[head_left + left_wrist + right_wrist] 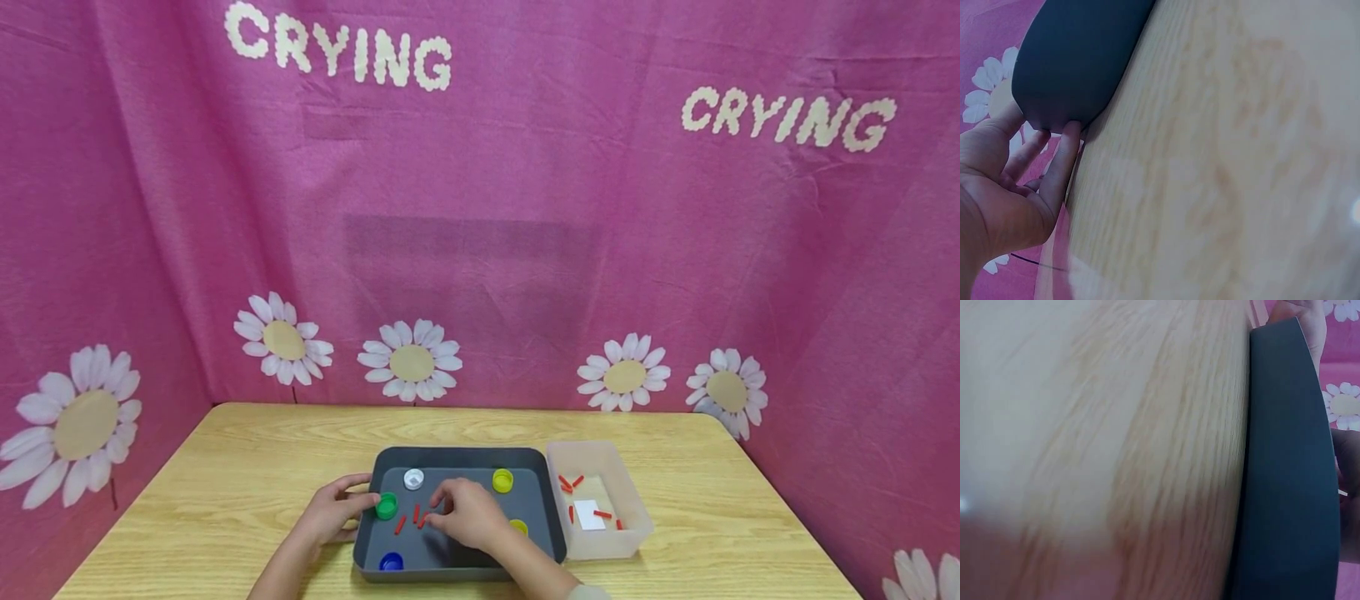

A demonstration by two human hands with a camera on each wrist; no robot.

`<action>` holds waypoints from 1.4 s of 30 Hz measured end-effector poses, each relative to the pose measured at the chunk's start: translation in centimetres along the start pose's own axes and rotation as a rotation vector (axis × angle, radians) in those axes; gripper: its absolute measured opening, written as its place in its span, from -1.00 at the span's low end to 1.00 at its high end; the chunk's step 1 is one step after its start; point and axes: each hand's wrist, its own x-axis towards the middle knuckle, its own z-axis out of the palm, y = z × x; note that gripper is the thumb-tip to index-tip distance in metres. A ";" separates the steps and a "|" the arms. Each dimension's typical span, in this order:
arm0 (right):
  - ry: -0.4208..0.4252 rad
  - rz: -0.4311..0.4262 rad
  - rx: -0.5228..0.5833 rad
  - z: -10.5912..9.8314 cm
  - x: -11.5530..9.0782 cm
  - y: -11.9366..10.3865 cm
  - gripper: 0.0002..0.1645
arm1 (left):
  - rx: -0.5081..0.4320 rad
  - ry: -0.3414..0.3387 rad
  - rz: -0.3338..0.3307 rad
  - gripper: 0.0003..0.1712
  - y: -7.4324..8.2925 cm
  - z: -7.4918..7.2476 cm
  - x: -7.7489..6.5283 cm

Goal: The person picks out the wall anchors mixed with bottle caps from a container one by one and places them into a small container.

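My left hand (pixel 330 510) grips the left end of a dark grey tray (pixel 465 457), thumb over the rim beside a green cap (pixel 386 506). In the left wrist view, the left hand's fingers (pixel 1067 147) touch the tray's outer wall (pixel 1082 62). Over the tray's middle, my right hand (pixel 471 512) reaches down with thumb and index finger apart, the thumb tip right at a red stick (pixel 422 521). More red sticks (pixel 401 525) lie just left of it. The tray wall (pixel 1291 456) hides most of the right hand in the right wrist view.
Inside the tray stand a white cap (pixel 413 478), a blue cap (pixel 392 562), a yellow cap (pixel 502 480) and another yellow cap (pixel 519 527), partly covered by the right hand. A translucent bin (pixel 628 492) with several red sticks and a white card (pixel 589 515) adjoins the tray's right side.
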 end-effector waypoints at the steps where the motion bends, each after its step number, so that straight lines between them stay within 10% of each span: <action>1: -0.004 0.008 0.004 0.1 0.1 0.0 -0.83 | 0.000 0.001 0.001 -0.37 0.0 0.0 0.0; 42: 0.008 0.091 -0.140 2.3 1.1 0.1 -0.71 | 0.001 -0.025 -0.003 -0.34 0.5 -0.1 -0.3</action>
